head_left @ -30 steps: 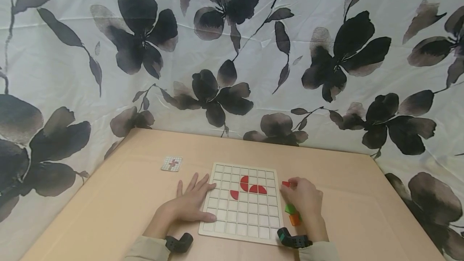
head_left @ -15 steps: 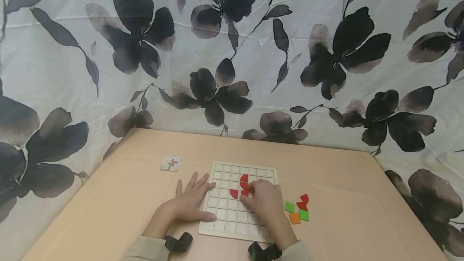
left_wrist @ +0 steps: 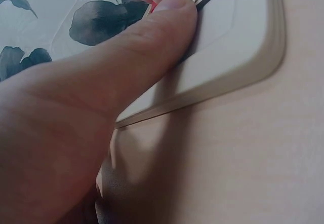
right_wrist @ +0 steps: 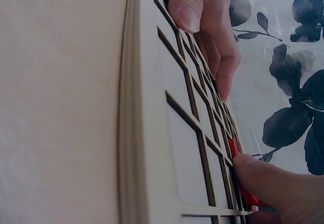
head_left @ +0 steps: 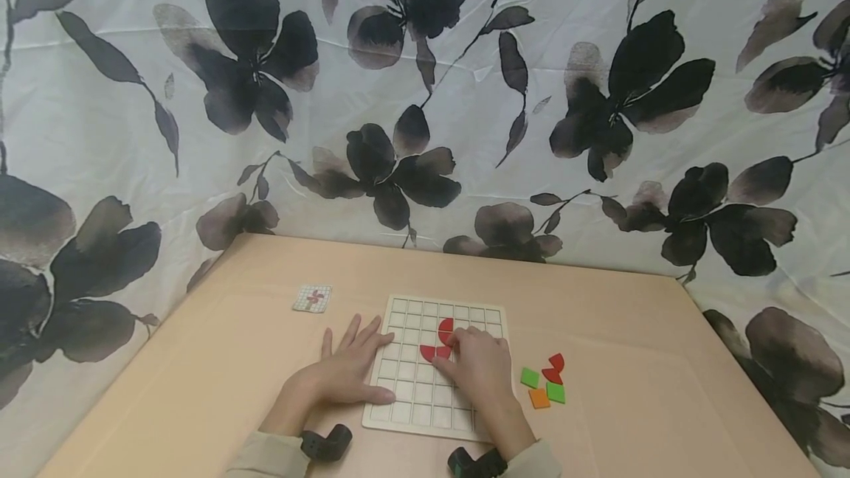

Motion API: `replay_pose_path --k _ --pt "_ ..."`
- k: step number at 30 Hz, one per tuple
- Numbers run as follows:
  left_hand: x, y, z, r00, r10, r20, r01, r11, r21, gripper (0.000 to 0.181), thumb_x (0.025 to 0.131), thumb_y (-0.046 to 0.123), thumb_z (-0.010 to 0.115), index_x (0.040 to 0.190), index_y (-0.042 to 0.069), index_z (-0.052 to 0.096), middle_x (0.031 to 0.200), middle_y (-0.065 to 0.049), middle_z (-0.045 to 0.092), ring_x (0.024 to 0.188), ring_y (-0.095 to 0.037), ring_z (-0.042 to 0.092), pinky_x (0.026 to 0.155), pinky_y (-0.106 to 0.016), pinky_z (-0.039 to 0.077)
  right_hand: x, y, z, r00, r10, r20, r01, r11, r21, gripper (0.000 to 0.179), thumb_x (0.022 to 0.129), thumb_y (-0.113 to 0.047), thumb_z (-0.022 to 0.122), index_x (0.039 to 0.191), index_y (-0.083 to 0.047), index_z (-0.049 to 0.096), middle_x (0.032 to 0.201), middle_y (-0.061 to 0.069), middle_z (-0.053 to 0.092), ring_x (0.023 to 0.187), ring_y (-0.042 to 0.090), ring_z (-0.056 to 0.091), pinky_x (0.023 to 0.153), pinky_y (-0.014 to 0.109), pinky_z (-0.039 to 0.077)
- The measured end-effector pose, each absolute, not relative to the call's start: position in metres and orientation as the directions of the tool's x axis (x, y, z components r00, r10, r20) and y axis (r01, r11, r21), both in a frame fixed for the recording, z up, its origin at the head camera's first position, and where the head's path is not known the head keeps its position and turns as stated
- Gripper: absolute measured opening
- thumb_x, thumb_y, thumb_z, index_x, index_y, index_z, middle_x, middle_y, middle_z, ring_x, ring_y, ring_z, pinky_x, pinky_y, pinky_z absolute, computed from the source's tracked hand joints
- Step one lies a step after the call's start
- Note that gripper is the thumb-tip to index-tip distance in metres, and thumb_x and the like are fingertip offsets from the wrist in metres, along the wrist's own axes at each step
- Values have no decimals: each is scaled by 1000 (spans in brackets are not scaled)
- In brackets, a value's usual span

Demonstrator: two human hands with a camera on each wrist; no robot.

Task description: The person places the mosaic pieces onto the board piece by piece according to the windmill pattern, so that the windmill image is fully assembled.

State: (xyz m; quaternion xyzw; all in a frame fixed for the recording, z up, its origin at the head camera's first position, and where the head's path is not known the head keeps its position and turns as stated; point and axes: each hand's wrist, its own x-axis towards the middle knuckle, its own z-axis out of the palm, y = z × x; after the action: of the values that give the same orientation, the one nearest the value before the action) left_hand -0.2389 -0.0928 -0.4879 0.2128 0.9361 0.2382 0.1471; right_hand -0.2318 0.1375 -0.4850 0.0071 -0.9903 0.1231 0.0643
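Note:
A cream gridded board (head_left: 425, 415) lies on the table with red quarter-circle pieces in some of its cells. My left hand (head_left: 348, 375) rests across the board's left edge, fingers spread and thumb on the lower left corner. Over the middle of the board, my right hand (head_left: 481, 364) pinches a red quarter-circle piece (head_left: 443, 351) between thumb and forefinger. That piece sits right beside another red piece (head_left: 427, 352). A further red piece (head_left: 446, 324) shows just above the fingertips. In the right wrist view the thumb presses the red piece (right_wrist: 233, 147) at the grid.
Right of the board lie loose pieces: two red ones (head_left: 556, 361), two green squares (head_left: 529, 378) and an orange square (head_left: 540, 398). A small pattern card (head_left: 312, 299) lies at the back left. A floral cloth (head_left: 498, 94) hangs behind the table.
My right hand has moved left from the loose pieces onto the board with a red piece, then slightly further left beside another one. The left hand has stayed in place.

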Motion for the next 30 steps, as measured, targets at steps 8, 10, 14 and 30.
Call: replay_pose_path --k 8,10,14,30 --pt "-241 -95 -488 -865 471 -172 334 796 505 96 68 70 68 146 22 36 161 -8 10 147 -37 -7 106 -71 -11 -234 138 -487 -993 8 116 -22 966 -259 39 67 -52 80 89 -21 71 70 -8 57 67 11 50 75 39 44" --pt "-241 -95 -488 -864 473 -175 334 797 503 96 68 69 68 146 22 35 161 -8 9 147 -37 -7 106 -71 -11 -233 139 -485 -993 6 118 -26 964 -264 38 67 -51 81 89 -22 72 72 -8 59 69 11 51 72 36 43" --pt "-240 -96 -488 -865 469 -181 326 798 507 96 69 68 69 146 22 35 161 -8 9 147 -37 -8 106 -71 -12 -232 142 -481 -991 -8 131 -45 958 -283 30 69 -41 82 89 -21 74 76 -8 62 71 10 54 66 31 40" --pt "-239 -93 -493 -865 469 -179 323 793 517 96 68 69 68 145 22 37 161 -7 10 147 -37 -7 106 -71 -12 -236 195 -464 -998 29 51 4 897 -443 21 79 -29 76 96 -17 72 88 -1 65 77 14 57 64 28 50"
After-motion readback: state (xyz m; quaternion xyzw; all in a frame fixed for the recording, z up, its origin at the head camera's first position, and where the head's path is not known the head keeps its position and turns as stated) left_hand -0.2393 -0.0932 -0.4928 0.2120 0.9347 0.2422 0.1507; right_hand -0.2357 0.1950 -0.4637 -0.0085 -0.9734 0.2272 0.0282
